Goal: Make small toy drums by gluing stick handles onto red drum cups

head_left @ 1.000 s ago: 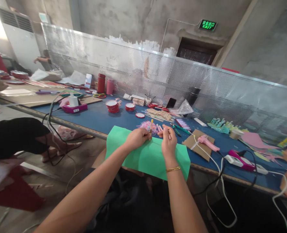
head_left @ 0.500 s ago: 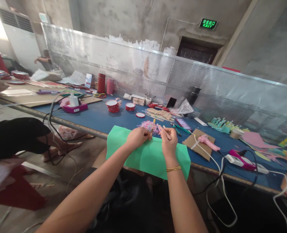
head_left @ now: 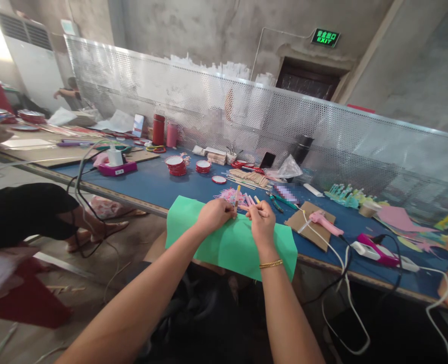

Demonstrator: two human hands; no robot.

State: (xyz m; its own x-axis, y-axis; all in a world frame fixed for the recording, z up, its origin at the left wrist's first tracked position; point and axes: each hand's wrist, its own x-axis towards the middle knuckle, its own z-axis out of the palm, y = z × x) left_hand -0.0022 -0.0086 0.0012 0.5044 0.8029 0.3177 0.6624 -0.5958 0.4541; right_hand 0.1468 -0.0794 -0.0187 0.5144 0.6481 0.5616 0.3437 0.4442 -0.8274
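Observation:
My left hand (head_left: pixel 217 215) is closed, its fingertips pinching a slim stick with a yellow tip (head_left: pixel 238 193) that stands nearly upright. Close to its right, my right hand (head_left: pixel 261 215) has thumb and fingers pressed together and turned toward the stick. Something thin and pinkish seems to lie in those fingers, but I cannot make it out. Under both hands a green sheet (head_left: pixel 227 242) drapes over the table edge and my lap. Just beyond the fingers lie a heap of pink and white shredded strands (head_left: pixel 227 195) and several pink and yellow pen-like sticks (head_left: pixel 250 199).
On the blue table (head_left: pixel 140 187) stand stacks of red-rimmed discs (head_left: pixel 176 166). Wooden sticks (head_left: pixel 249 178) and pliers (head_left: pixel 275 203) lie further in. A pink glue gun (head_left: pixel 325 222) rests on cardboard at right, by a corded power strip (head_left: pixel 379 251). Other people sit at both sides.
My right hand has shifted slightly left and turned its fingertips toward the yellow-tipped stick. More of the pink and yellow sticks behind it now show. My left hand stays nearly in place.

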